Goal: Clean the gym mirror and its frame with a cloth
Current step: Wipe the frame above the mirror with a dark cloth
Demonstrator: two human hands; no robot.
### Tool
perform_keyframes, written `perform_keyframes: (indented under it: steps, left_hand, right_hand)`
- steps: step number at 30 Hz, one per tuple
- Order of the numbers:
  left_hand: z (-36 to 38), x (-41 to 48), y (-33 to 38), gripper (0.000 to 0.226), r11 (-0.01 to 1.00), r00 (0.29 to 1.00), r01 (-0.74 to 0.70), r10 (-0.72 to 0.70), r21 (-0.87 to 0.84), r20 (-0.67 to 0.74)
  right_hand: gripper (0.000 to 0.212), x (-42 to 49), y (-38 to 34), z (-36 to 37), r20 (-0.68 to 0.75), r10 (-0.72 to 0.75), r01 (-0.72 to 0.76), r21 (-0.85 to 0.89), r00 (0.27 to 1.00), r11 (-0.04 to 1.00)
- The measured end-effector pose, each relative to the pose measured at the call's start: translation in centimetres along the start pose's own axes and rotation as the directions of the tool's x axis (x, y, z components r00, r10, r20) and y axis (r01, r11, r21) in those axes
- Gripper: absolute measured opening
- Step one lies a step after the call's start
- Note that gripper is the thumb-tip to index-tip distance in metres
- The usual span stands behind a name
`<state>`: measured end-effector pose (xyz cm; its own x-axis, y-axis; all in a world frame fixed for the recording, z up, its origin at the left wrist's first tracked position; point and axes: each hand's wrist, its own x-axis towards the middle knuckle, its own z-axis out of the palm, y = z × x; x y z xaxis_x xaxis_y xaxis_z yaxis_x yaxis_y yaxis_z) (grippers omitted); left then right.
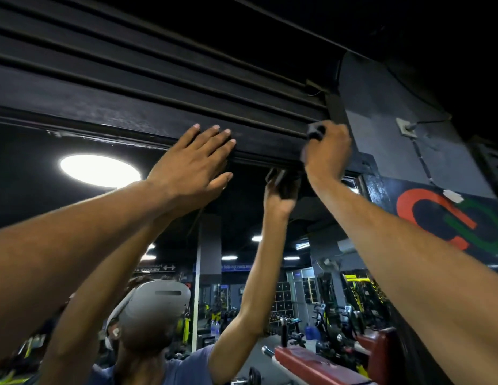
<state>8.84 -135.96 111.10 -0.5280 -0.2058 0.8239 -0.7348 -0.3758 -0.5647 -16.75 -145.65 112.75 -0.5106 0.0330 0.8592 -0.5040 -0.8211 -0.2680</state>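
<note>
Two hands reach the top frame (158, 120) above the mirror (75, 207). Left hand (197, 159) lies flat, fingers straight, bracing. Right hand (327, 154) clutches a dark cloth (316, 132) bunched against the frame's right end. Cloth likely soft, light; a bunched, full-fist hold suits it. Frame appears rigid; the glass is probably fragile.

left hand (195, 159) flat on top frame (131, 120) | right hand (327, 151) grips dark cloth (316, 132) against frame
</note>
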Motion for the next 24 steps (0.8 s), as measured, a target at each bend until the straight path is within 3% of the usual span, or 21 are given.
perform_keyframes:
  steps: [2,4,8,10,12,14,16,19,21,24]
  left_hand:
    - [0.0,-1.1,-1.2,0.082,0.998,0.997,0.064,-0.063,0.020,-0.040]
    - [0.1,-1.7,-1.4,0.082,0.996,0.996,0.084,-0.083,0.028,-0.030]
    - [-0.1,-1.7,-1.2,0.083,0.997,0.997,0.079,-0.079,0.007,-0.010]
    - [-0.1,-1.8,-1.1,0.084,0.996,0.996,0.085,-0.085,-0.011,-0.009]
    - [-0.1,-2.1,-1.0,0.084,0.996,0.996,0.092,-0.092,-0.013,-0.012]
    - [0.1,-2.5,-0.7,0.084,0.996,0.996,0.083,-0.083,-0.008,-0.013]
    - [0.5,-2.8,-0.6,0.084,0.996,0.996,0.086,-0.086,0.006,-0.021]
    - [0.8,-2.8,-0.7,0.084,0.996,0.996,0.089,-0.088,0.026,-0.027]
    - [0.8,-2.8,-0.7,0.085,0.995,0.995,0.093,-0.093,0.022,-0.020]
    - [0.7,-2.8,-0.7,0.086,0.996,0.996,0.091,-0.091,0.004,-0.014]
  right_hand:
    - [0.030,1.0,0.9,0.1,-0.036,0.082,-0.085,-0.092,0.996,0.992]
    - [0.031,0.5,0.5,1.2,0.042,0.086,-0.078,-0.154,0.995,0.985]
    - [0.028,-3.1,-3.2,3.5,0.136,-0.188,0.186,0.031,0.973,0.982]
    - [0.025,-4.2,-4.1,3.6,0.212,-0.389,0.365,0.143,0.897,0.920]
    - [0.025,-4.1,-3.7,2.9,0.216,-0.471,0.460,0.104,0.855,0.882]
    - [0.022,-3.2,-2.2,1.7,0.065,-0.409,0.410,-0.007,0.910,0.912]
    - [0.024,-2.9,-0.6,0.7,-0.042,-0.241,0.235,-0.111,0.970,0.966]
    - [0.026,-3.1,-0.4,1.2,0.030,0.033,-0.027,-0.182,0.999,0.983]
    - [0.020,-3.7,-1.9,1.9,0.114,0.035,-0.026,-0.076,0.993,0.997]
    - [0.020,-4.1,-5.2,2.1,0.261,-0.122,0.074,0.188,0.958,0.979]
